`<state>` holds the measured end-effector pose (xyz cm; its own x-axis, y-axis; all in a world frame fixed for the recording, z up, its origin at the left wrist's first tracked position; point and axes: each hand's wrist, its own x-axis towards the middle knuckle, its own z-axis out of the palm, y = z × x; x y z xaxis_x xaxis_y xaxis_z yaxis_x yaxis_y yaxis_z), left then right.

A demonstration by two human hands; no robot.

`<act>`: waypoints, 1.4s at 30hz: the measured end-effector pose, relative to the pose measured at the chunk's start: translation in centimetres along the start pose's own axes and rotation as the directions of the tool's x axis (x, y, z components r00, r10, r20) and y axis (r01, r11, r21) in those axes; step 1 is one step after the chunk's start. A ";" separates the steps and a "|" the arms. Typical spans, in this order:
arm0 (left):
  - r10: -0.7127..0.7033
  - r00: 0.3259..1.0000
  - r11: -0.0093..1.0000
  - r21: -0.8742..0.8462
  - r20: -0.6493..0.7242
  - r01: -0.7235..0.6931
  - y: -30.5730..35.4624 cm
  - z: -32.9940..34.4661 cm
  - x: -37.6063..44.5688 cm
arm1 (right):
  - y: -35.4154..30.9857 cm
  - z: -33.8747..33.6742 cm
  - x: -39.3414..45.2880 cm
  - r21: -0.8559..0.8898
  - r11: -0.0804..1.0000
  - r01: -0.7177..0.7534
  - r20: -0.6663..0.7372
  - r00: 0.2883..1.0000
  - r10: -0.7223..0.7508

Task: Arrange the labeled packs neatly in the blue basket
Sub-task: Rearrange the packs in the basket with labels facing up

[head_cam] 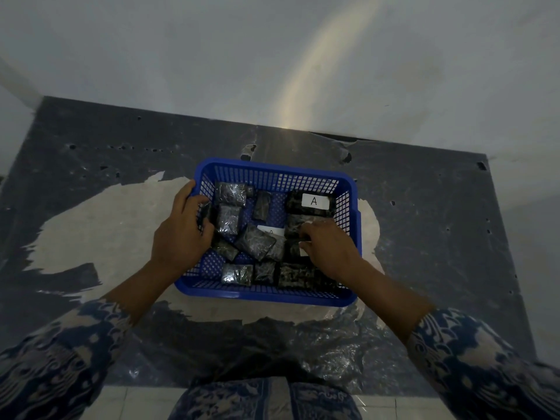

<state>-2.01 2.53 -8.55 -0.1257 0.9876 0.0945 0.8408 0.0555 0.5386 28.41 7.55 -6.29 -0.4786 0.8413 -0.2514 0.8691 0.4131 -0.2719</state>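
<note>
1. We see the blue basket (274, 172) resting on a worn dark desk (424, 237), near a pale wall (272, 56).
2. The labeled packs (256, 245), dark and wrapped in glossy film, lie loosely inside the basket, some flat and some tilted across one another.
3. One pack with a white label marked A (315, 201) sits in the far right corner of the basket; another white label (270, 230) shows partly under the middle packs.
4. The left hand (181, 230) reaches in over the basket's left wall, wrist raised, thumb lying along the rim. Its fingers (206, 234) curl down round a dark pack (209, 215) at the left edge, which is mostly hidden.
5. The right hand (328, 248) comes in from the near right, palm down and forearm angled across the near corner. Its fingers (306, 230) are bent onto the packs at right of centre; we cannot tell whether they grip one or merely press on it.
6. Both forearms emerge from blue-and-white patterned sleeves (472, 365).
</note>
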 end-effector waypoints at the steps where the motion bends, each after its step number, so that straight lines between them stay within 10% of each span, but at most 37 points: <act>1: 0.004 1.000 1.000 -0.002 -0.004 -0.004 0.0 0.0 0.0 | 0.0 0.0 -0.1 0.041 0.999 -0.016 0.019 1.000 0.015; 7: 0.013 1.000 1.000 -0.010 -0.007 -0.013 0.1 0.1 -0.1 | 0.4 0.0 -0.9 -0.149 0.989 -0.001 0.054 0.999 0.009; 25: 0.011 1.000 1.000 0.001 -0.011 -0.011 0.0 0.0 -0.1 | 0.4 -0.3 -0.1 0.038 0.992 -0.118 -0.094 0.988 0.121; 42: 0.001 1.000 1.000 -0.007 -0.003 -0.001 0.0 0.2 0.0 | 1.4 -1.1 2.4 -0.001 0.990 -0.138 0.063 0.988 0.138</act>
<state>-1.86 2.56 -8.72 -0.1265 0.9872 0.0976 0.8369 0.0534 0.5447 28.57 10.55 -6.23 -0.3610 0.8664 -0.3450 0.9270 0.2931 -0.2340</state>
